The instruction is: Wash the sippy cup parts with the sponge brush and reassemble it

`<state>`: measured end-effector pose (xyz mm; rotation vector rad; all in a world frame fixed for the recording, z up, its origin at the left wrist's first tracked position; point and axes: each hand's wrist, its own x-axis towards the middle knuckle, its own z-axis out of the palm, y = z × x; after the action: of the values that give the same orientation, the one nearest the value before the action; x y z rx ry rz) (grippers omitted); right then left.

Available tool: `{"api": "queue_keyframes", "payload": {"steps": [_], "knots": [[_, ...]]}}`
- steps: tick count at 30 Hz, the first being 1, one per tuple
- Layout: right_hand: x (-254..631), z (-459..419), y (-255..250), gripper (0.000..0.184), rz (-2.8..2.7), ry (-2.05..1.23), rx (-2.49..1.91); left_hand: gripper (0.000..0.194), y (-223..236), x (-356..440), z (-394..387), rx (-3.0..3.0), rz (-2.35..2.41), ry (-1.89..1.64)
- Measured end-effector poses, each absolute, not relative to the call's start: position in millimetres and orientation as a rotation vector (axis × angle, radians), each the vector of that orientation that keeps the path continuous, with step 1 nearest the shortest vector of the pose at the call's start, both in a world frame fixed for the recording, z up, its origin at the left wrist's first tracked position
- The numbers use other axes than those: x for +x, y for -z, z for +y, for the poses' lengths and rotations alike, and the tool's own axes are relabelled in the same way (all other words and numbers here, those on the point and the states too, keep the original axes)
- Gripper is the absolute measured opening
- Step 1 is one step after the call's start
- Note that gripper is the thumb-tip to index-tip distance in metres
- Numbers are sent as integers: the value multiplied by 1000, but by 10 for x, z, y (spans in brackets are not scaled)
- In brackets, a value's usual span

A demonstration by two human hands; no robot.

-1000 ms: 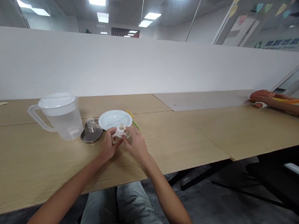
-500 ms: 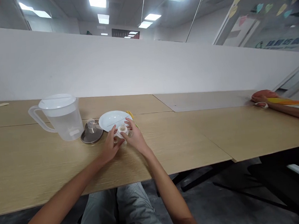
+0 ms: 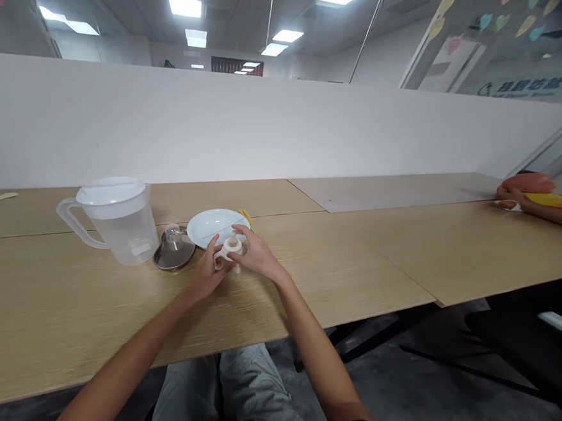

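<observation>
Mid-frame, left hand [image 3: 207,277] and right hand [image 3: 259,257] hold white plastic, handled bottle top [image 3: 232,245], fingers half-curled, right spread wider than earlier, suggesting regripping.

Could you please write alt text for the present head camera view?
A left hand and a right hand hold a small handled bottle with a translucent teat at a wood-toned table. A white dish is behind; to the left are a metal tray carrying a clear cap, then a lidded pitcher.
</observation>
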<state>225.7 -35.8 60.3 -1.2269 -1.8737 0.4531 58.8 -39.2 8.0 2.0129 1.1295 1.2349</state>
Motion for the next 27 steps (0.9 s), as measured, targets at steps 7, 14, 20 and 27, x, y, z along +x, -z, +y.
{"api": "queue_keyframes", "payload": {"steps": [7, 14, 20, 27], "knots": [[1995, -372, -449, 44, -1666, -225, -1339, 69, -65, 681, -396, 2021, 1136, -1378], [1979, -346, -223, 52, -1622, -170, -1198, 81, -193, 144, -137, 2562, 1060, -1278], [1982, -324, -149, 58, -1600, -177, -1195, 64, -163, -392, 164, 2508, 1855, -1178], [1963, -383, -171, 60, -1726, -149, -1222, 59, -96, -318, 227, 2512, 2116, -836]]}}
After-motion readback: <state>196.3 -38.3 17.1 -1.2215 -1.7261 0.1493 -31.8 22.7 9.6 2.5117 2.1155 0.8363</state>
